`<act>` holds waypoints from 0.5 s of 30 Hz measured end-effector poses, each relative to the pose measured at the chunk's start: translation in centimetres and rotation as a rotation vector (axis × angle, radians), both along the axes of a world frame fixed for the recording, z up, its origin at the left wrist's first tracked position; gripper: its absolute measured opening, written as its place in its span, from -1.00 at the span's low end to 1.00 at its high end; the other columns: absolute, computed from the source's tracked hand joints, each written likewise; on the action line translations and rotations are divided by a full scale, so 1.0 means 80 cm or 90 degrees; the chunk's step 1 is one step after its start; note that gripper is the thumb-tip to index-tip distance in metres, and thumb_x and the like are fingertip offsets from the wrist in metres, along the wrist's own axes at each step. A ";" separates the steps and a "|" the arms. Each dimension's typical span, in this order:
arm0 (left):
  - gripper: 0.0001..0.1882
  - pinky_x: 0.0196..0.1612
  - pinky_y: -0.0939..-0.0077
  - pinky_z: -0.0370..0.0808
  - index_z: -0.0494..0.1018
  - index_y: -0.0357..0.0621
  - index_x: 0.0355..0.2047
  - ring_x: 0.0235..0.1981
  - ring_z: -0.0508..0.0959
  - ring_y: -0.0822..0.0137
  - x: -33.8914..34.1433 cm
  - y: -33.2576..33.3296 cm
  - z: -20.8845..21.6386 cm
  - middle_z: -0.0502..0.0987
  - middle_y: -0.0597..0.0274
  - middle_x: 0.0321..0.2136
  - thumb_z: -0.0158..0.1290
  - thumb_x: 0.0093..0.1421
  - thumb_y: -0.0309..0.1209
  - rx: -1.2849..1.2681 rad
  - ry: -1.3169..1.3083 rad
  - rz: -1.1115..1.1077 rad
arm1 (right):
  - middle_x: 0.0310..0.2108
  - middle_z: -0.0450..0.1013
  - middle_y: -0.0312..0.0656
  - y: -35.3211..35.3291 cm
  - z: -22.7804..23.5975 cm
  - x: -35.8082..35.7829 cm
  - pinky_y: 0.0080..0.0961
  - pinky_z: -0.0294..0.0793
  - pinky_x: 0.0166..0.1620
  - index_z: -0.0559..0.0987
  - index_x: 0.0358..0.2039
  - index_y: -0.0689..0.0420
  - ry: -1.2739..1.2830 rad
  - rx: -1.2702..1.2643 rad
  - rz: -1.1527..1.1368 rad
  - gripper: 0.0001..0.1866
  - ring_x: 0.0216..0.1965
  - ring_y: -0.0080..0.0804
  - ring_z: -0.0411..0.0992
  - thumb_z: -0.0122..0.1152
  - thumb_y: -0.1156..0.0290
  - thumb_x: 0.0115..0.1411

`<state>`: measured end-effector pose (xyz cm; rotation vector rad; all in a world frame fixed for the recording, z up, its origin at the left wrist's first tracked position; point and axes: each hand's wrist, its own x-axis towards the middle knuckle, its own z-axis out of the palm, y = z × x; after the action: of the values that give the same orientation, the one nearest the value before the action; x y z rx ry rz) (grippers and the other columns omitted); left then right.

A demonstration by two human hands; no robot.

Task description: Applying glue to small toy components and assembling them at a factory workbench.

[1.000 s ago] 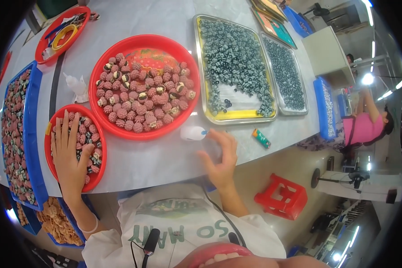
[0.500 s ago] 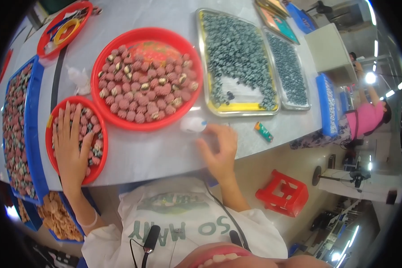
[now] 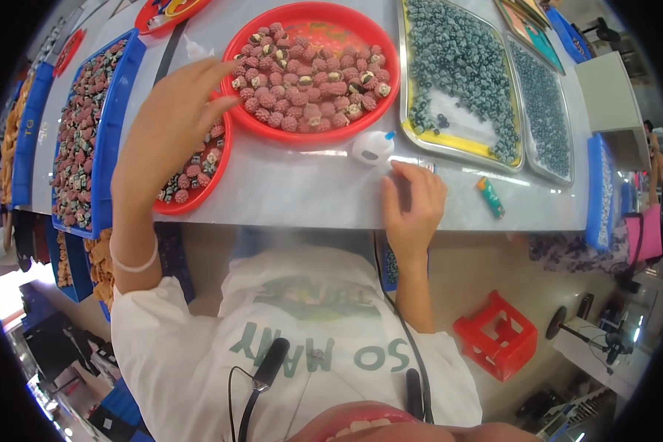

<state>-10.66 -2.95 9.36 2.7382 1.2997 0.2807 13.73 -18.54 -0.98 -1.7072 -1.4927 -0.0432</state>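
My left hand (image 3: 171,118) is over the small red bowl (image 3: 227,151), fingers stretched toward the left rim of the large red tray (image 3: 313,134), with nothing visible in them. Pink bumpy berry-shaped pieces (image 3: 302,81), some showing cream and dark parts, lie in the large tray. Similar pink and dark pieces (image 3: 191,177) fill the bowl, partly hidden by my hand and wrist. My right hand (image 3: 418,199) rests on the table's near side, thumb apart from loosely curved fingers. Just beyond its fingertips lies a white squeeze bottle (image 3: 373,147) with a blue tip.
At right are metal trays of dark blue-green berry-like pieces (image 3: 457,66) and smaller pieces (image 3: 545,103). A green lighter-like item (image 3: 490,197) lies near the edge. A blue crate (image 3: 129,96) of pink pieces stands left. A red stool (image 3: 497,335) is on the floor.
My left hand has lifted off the pieces in the small bowl and moved toward the large tray. My right hand has drawn slightly away from the white bottle. The whole view has shifted.
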 end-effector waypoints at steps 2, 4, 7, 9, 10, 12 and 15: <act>-0.65 0.05 0.36 0.23 0.33 -0.09 -0.05 0.05 0.26 0.13 0.049 0.010 -0.008 0.30 0.08 -0.02 -0.07 0.13 -0.39 0.035 -0.068 -0.262 | -0.36 0.43 -0.20 0.000 -0.001 0.004 -0.39 0.20 -0.16 0.49 -0.33 0.14 -0.002 0.013 0.009 -0.77 -0.28 -0.26 0.35 0.18 0.47 -0.09; -0.72 -0.01 0.38 0.27 0.36 -0.13 -0.15 -0.03 0.30 0.15 0.093 0.019 -0.039 0.35 0.12 -0.17 -0.04 0.09 -0.42 -0.061 -0.173 -0.321 | -0.36 0.43 -0.20 -0.002 -0.003 0.006 -0.39 0.21 -0.16 0.49 -0.34 0.14 0.002 0.007 0.009 -0.77 -0.28 -0.26 0.35 0.18 0.47 -0.09; -0.79 -0.09 0.37 0.30 0.35 -0.18 -0.27 -0.12 0.33 0.18 0.116 0.043 -0.078 0.34 0.16 -0.29 -0.01 0.06 -0.45 -0.119 -0.142 -0.309 | -0.36 0.43 -0.20 -0.006 -0.001 0.005 -0.40 0.21 -0.17 0.49 -0.35 0.14 0.012 0.008 0.025 -0.78 -0.29 -0.26 0.35 0.18 0.48 -0.10; -0.84 -0.16 0.37 0.31 0.33 -0.20 -0.35 -0.22 0.36 0.21 0.117 0.053 -0.079 0.33 0.18 -0.36 0.01 0.04 -0.46 -0.170 -0.169 -0.306 | -0.36 0.43 -0.20 -0.009 -0.003 0.007 -0.40 0.22 -0.18 0.49 -0.35 0.15 0.022 0.006 0.033 -0.78 -0.29 -0.26 0.35 0.18 0.49 -0.10; -0.86 -0.19 0.41 0.33 0.33 -0.20 -0.37 -0.27 0.39 0.22 0.114 0.052 -0.071 0.33 0.17 -0.38 0.01 0.04 -0.48 -0.228 -0.178 -0.267 | -0.36 0.43 -0.20 -0.009 -0.003 0.008 -0.41 0.22 -0.17 0.49 -0.36 0.15 0.036 0.006 0.037 -0.79 -0.29 -0.26 0.35 0.17 0.49 -0.10; -0.88 -0.22 0.45 0.35 0.32 -0.20 -0.39 -0.33 0.41 0.24 0.102 0.054 -0.069 0.34 0.17 -0.42 0.00 0.04 -0.50 -0.138 -0.211 -0.307 | -0.37 0.43 -0.20 -0.011 -0.002 0.008 -0.41 0.22 -0.17 0.50 -0.36 0.15 0.052 -0.001 0.046 -0.79 -0.29 -0.25 0.35 0.17 0.50 -0.10; -0.90 -0.24 0.51 0.36 0.36 -0.26 -0.37 -0.37 0.42 0.33 0.080 0.031 -0.041 0.40 0.18 -0.35 -0.04 0.07 -0.53 -0.178 -0.286 -0.276 | -0.32 0.42 -0.17 -0.009 -0.002 0.013 -0.46 0.27 -0.20 0.50 -0.33 0.17 0.162 -0.008 0.050 -0.76 -0.29 -0.27 0.34 0.18 0.54 -0.11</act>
<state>-4.25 -0.48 6.11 2.4365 0.5696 0.5786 14.79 -19.28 -1.12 -1.5953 -1.3707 0.2174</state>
